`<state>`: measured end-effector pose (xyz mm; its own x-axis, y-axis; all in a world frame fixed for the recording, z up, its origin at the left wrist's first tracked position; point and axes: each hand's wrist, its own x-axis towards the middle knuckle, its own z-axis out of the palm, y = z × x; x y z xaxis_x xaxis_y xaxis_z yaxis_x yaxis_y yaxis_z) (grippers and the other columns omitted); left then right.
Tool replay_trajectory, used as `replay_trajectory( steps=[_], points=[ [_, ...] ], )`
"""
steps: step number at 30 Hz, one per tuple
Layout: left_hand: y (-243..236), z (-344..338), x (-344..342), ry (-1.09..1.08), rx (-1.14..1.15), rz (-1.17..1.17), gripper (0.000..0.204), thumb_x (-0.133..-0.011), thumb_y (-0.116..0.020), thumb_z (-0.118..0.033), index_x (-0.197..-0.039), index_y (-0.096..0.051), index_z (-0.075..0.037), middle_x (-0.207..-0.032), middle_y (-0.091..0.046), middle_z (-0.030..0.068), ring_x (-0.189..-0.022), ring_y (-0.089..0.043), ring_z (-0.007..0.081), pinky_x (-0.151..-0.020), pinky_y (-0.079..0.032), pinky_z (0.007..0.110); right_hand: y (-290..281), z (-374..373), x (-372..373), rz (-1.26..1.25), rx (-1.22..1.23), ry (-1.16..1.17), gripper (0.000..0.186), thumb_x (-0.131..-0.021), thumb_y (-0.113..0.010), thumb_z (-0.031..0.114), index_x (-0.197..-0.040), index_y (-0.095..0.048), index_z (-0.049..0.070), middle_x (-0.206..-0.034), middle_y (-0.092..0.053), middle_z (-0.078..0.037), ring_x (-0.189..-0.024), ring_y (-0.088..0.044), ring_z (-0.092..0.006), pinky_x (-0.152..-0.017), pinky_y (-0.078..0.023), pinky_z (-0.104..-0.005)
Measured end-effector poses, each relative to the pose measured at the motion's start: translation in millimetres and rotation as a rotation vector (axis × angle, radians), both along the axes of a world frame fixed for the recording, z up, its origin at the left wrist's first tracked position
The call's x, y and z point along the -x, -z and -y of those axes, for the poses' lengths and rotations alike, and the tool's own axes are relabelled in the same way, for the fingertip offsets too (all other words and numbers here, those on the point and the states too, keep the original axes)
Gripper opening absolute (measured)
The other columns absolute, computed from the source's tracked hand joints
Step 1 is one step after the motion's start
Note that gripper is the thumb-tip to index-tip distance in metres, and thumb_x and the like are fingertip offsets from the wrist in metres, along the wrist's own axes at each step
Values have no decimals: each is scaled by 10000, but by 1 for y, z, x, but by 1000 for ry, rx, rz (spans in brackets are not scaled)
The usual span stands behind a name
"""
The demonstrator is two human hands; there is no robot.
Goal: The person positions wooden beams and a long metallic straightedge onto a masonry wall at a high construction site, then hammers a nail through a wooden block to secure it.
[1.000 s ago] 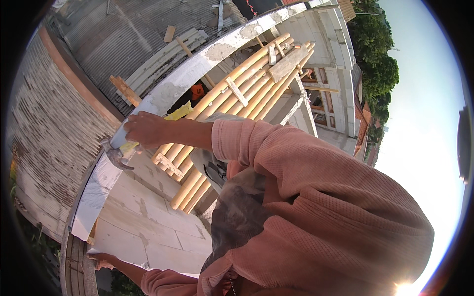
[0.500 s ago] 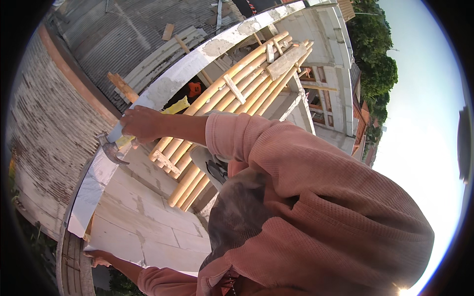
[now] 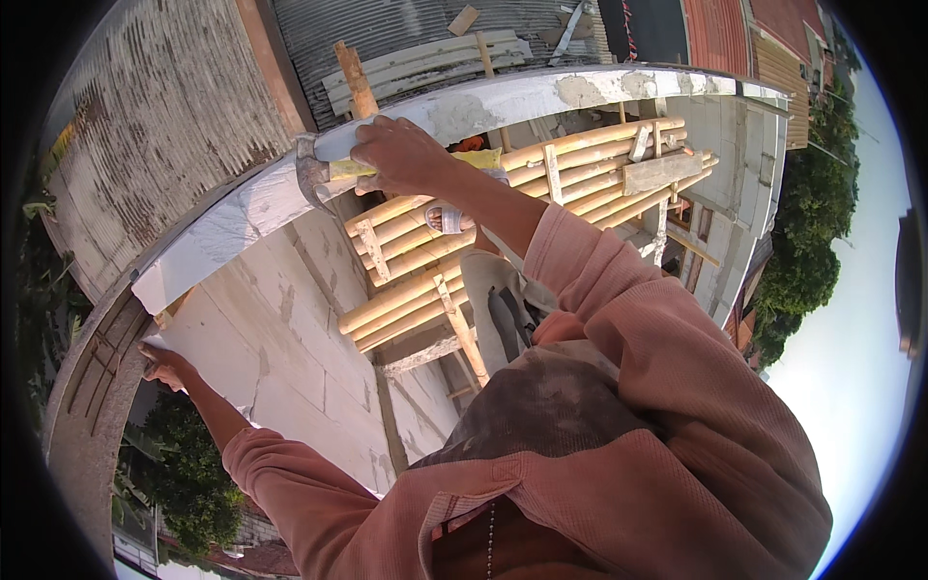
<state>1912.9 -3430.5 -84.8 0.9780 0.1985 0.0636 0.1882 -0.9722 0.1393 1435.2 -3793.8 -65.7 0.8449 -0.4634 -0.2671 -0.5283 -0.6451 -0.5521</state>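
My right hand [image 3: 401, 155] is closed round the yellow handle of a claw hammer [image 3: 312, 176]. The hammer's metal head lies over the edge of the white-faced wall top [image 3: 227, 208], close to the wood stake behind it. Lower left, my left hand [image 3: 166, 367] rests at the end of that wall, beside a grey concrete channel [image 3: 108, 382] with thin rods in it. Its fingers are bent and pressed together on the edge; what they grip is too small to tell. A small wood piece [image 3: 174, 307] shows just above this hand.
Below me a bamboo pole platform [image 3: 580, 159] with cross slats spans the opening, and a sandalled foot [image 3: 447, 218] stands on it. The block wall [image 3: 280, 319] drops away inside. Corrugated roofs [image 3: 396, 34] lie beyond the wall, and a wood stake [image 3: 355, 77] sticks up there.
The view has swung round, so the wall and platform sit at a new angle. My right hand keeps its grip on the hammer, and my left hand stays at the wall end.
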Motion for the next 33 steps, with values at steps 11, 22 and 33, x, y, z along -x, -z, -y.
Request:
replay_trajectory(
  steps=[11,22,33],
  points=[
    [2,20,79,76,98,327,983,-914,-436,-714,-1468,-237,73,-1361,-407,280,-1303,-387,391,-1052,-353,525,5,-5,4,82,44,-1,405,-746,-800,381,-1052,-720,128,-1060,-596,-25,-1094,-544,-234,-932,-448,-419],
    [-14,192,346,936,174,-38,677,-1053,-265,-503,-1521,-262,-14,-1574,-271,195,-1482,-214,344,-1184,-188,555,12,7,-5,52,-63,24,374,-784,-749,444,-1004,-742,142,-1083,-634,-67,-1154,-547,-273,-926,-440,-442],
    [-46,255,344,941,-350,-501,999,-892,-420,-754,-1558,-206,-41,-1614,-168,216,-1499,-152,374,-1184,-192,537,-69,-10,107,480,-455,198,557,-915,-559,596,-1117,-619,80,-974,-594,-113,-896,-657,-316,-719,-523,-448]
  ],
)
